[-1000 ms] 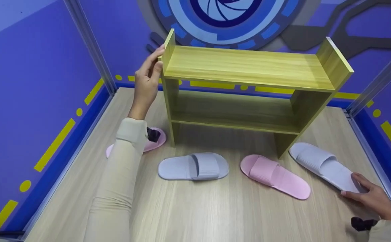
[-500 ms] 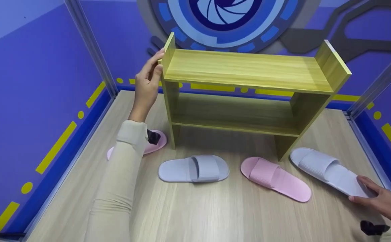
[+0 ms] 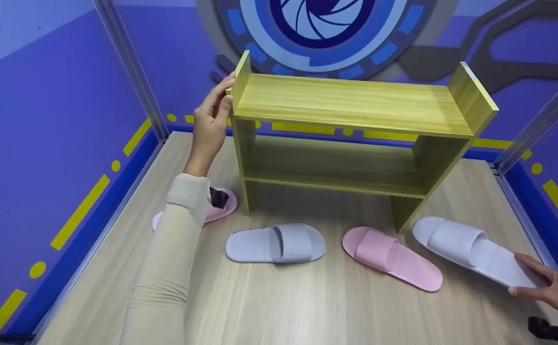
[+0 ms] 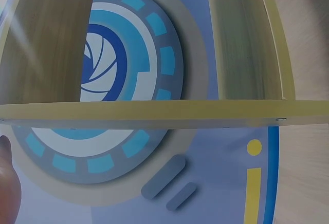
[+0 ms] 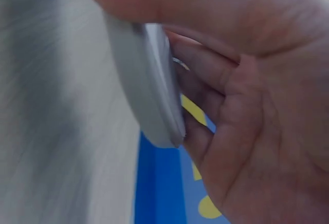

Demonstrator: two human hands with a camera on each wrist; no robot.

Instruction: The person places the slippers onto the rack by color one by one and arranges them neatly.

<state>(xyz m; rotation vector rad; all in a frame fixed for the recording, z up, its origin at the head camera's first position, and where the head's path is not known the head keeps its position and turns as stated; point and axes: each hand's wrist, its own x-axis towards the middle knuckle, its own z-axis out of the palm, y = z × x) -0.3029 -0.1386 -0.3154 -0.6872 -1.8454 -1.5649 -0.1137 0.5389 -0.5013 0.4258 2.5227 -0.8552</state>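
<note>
In the head view my right hand pinches the heel of a pale blue-white slipper between thumb and fingers, at the right of the wooden floor. The right wrist view shows the slipper's heel edge between the thumb and the curled fingers. My left hand rests its fingertips and thumb against the outer left side of a yellow wooden shelf. Only the thumb shows in the left wrist view, its tip close to the shelf's side panel.
In front of the shelf lie a matching pale slipper and a pink slipper. Another pink slipper is partly hidden behind the left sleeve. Blue patterned walls enclose the wood-look floor.
My right hand has shifted right and toward me, drawing the pale slipper slightly along with it. The left hand stays at the shelf's side; the head view has tilted a little.
</note>
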